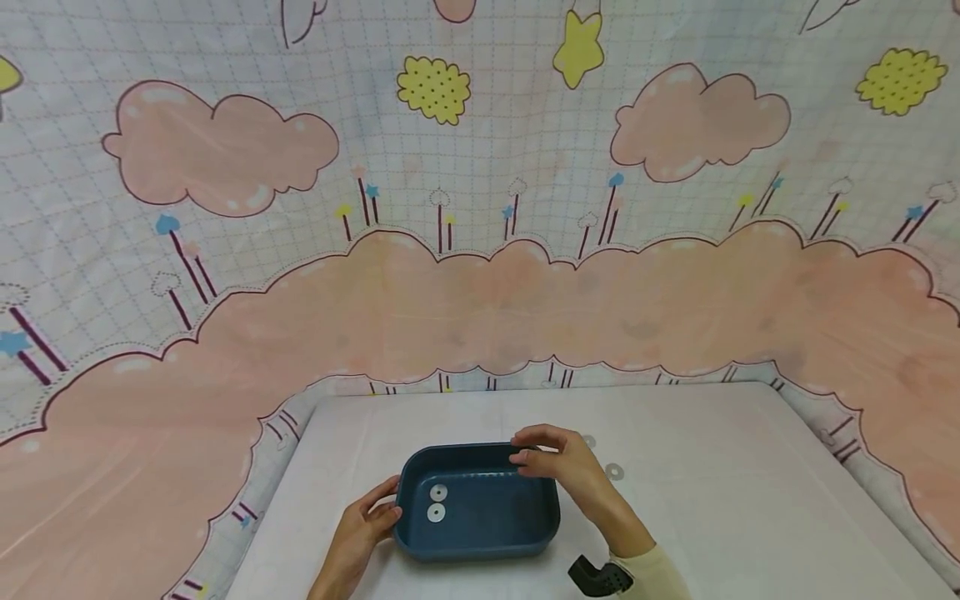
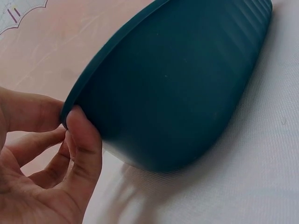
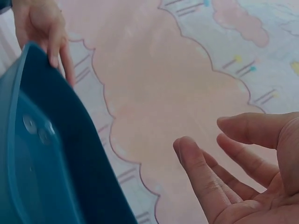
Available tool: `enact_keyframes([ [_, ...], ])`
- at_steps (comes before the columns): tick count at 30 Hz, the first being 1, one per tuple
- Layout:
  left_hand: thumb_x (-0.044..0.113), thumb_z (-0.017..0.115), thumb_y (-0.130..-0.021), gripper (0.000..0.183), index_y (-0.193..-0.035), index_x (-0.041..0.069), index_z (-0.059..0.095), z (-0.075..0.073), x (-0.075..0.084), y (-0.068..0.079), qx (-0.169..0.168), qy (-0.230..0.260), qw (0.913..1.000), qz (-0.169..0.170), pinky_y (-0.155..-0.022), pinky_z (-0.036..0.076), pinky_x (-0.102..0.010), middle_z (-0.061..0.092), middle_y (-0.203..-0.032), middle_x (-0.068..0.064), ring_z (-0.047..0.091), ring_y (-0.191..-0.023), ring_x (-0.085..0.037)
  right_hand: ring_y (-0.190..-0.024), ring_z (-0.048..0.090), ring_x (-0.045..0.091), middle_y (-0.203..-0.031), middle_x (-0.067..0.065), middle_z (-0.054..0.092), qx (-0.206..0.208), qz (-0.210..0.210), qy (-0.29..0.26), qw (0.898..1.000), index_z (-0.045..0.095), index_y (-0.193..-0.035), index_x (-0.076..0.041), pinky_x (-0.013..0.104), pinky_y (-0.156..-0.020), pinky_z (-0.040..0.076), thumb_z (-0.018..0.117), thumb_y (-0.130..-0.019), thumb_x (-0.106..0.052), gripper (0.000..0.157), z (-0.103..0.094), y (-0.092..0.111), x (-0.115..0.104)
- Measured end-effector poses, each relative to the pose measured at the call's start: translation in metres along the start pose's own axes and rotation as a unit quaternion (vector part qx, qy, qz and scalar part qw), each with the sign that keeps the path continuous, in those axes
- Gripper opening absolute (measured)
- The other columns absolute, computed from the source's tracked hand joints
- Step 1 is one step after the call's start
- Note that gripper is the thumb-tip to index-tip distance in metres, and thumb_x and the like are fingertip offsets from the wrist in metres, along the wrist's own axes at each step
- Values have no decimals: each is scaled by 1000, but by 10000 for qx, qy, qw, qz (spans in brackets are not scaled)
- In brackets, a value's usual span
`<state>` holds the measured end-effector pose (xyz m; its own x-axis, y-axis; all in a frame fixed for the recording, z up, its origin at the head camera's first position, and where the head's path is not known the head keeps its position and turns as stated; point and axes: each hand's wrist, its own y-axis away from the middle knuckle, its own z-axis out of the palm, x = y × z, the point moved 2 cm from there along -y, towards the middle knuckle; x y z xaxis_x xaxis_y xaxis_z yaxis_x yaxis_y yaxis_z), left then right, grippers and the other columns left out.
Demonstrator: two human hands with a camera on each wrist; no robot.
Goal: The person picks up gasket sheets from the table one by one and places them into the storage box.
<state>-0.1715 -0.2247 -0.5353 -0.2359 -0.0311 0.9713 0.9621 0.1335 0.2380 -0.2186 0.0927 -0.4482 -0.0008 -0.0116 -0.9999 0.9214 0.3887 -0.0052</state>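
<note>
A dark blue rectangular plastic bin (image 1: 495, 521) rests on the white tabletop. Two small white discs (image 1: 434, 489), each with a dark spot in its middle, lie at the left of its floor. My left hand (image 1: 356, 533) pinches the bin's left rim between thumb and fingers, which the left wrist view (image 2: 51, 154) shows close up. Above the back right corner hovers my right hand (image 1: 566, 467), its fingers loosely bent and apart. In the right wrist view nothing sits between those fingers (image 3: 194, 161).
Two grey ring-shaped discs (image 1: 619, 476) lie on the white table (image 1: 750, 500), just right of the right hand. A black strap device (image 1: 597, 577) is on the right wrist. A patterned cloth (image 1: 525, 317) with pink clouds hangs behind the table.
</note>
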Motion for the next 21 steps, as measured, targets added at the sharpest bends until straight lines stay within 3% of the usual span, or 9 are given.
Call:
enact_keyframes([
  [6,-2,63,-90,55,-143,0,48,5,-1,-2,-151,38,9999,14,-80,57,-31,51,-136,-19,64,-99,-18,-108,69,30,-127,22,61,536,105,211,9983,61,-124,2,33,-88,57,65,-92,-13,36,-27,10,5],
  [14,0,61,-93,53,-144,0,46,-11,0,4,92,-78,9999,-17,-78,57,-30,52,-135,-18,64,-98,-15,-107,69,27,-127,17,63,848,110,484,9952,61,-126,0,31,-89,57,66,-92,-15,37,-45,14,16],
  [21,-1,61,-92,53,-143,1,48,-1,-2,-1,-5,-38,9999,-103,-78,57,-29,54,-133,-17,63,-98,-17,-105,69,25,-125,20,62,1444,226,689,9869,61,-125,1,29,-87,57,64,-92,-12,35,-78,28,20],
])
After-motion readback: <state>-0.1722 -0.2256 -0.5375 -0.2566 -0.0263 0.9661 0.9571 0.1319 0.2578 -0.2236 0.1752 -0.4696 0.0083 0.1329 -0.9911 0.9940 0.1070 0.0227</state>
